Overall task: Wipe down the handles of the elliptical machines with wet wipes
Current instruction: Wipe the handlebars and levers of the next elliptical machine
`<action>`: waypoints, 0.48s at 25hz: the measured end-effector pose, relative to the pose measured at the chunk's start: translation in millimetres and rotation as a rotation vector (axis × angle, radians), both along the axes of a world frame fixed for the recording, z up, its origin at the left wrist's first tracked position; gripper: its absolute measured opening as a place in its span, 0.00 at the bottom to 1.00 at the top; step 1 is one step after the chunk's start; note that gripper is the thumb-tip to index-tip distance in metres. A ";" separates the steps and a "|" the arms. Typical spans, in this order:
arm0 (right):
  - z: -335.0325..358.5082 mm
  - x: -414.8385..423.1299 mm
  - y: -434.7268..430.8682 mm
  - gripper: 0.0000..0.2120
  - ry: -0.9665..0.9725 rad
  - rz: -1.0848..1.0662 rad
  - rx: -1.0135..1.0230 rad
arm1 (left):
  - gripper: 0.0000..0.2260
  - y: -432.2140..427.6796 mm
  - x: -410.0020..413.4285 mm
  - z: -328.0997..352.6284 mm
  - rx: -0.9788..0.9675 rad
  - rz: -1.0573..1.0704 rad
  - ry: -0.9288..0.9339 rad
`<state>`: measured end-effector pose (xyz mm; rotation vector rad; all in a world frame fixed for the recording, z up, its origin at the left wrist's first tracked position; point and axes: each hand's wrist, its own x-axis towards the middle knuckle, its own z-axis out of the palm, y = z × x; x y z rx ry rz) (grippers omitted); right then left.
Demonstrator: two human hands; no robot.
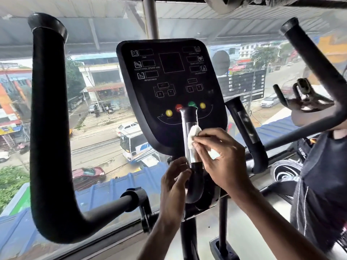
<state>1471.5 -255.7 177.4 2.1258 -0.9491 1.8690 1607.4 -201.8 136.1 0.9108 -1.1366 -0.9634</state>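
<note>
A black console (pixel 170 87) is standing behind the short grip (pixel 190 139), with a long handle (pixel 47 128) looming at the left and another person's dark shirt (pixel 323 177) crowding the right edge. The grip is rising just below the console's lower edge, between both hands. The right hand (pixel 225 156) is pinching a white wipe (pixel 193 135) against its silver plate. The left hand (pixel 175 184) is curling, seemingly closed, around the grip's bend.
</note>
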 end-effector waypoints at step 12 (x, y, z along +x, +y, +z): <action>23.6 10.4 -13.4 0.11 0.018 -0.080 -0.004 | 0.09 -10.3 5.1 -7.5 -0.004 -0.050 -0.026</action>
